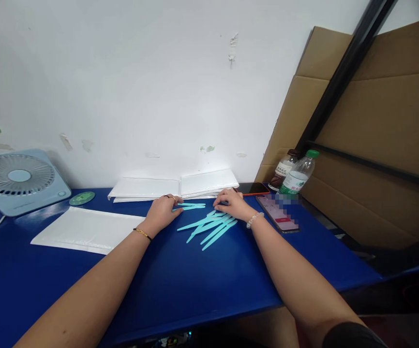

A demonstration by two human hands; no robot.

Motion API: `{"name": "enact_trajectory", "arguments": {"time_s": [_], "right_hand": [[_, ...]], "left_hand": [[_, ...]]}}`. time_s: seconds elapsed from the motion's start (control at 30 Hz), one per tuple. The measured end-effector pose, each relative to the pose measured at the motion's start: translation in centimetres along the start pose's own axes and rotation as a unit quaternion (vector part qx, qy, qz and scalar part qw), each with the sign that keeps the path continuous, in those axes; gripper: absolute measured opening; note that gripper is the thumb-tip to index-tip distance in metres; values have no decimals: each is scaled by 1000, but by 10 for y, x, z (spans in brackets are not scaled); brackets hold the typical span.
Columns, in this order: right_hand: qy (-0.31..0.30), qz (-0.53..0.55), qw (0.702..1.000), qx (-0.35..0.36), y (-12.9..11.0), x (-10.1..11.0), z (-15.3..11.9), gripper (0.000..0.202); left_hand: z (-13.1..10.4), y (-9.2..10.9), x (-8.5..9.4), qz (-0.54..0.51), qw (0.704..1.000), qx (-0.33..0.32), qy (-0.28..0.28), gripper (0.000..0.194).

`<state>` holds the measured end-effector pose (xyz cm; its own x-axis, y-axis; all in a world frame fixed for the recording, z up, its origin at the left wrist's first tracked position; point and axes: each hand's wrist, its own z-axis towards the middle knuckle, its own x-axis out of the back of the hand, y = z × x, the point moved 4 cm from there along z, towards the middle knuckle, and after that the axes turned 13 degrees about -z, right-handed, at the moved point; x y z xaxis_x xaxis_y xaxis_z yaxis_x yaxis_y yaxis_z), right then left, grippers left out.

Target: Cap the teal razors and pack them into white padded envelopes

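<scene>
Several slim teal plastic sticks (213, 227), shaped like eyebrow razors, lie fanned out and overlapping on the blue table. My left hand (162, 211) is closed at the ends of a few more teal sticks (192, 206), which point right from its fingers. Over the upper ends of the fanned pile, my right hand (233, 203) has its fingers bent together at a stick; the exact contact is partly hidden. White padded mailers (144, 187) lie behind my left hand, and another stack of mailers (209, 182) is behind my right.
At left, one white mailer (86, 229) lies near a green disc (82, 198) and a blue fan (24, 181). On the right are a phone (277, 212), a dark phone (253, 188) and two bottles (296, 179). A wall and cardboard (387, 145) border the table.
</scene>
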<state>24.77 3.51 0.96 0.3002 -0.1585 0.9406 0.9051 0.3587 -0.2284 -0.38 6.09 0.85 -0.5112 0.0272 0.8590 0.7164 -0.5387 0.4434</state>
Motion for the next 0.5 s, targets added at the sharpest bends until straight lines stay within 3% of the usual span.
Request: {"name": "enact_trajectory", "arguments": {"time_s": [0.13, 0.3, 0.5], "right_hand": [[-43, -7, 998, 42, -17, -8, 2, 11], [-80, -18, 995, 59, -25, -9, 3, 11], [-100, -23, 991, 81, -35, -12, 2, 13]], "left_hand": [[-2, 12, -6, -40, 999, -23, -6, 29], [-7, 33, -16, -91, 991, -65, -72, 28], [-9, 34, -24, -138, 982, -21, -130, 26]]}}
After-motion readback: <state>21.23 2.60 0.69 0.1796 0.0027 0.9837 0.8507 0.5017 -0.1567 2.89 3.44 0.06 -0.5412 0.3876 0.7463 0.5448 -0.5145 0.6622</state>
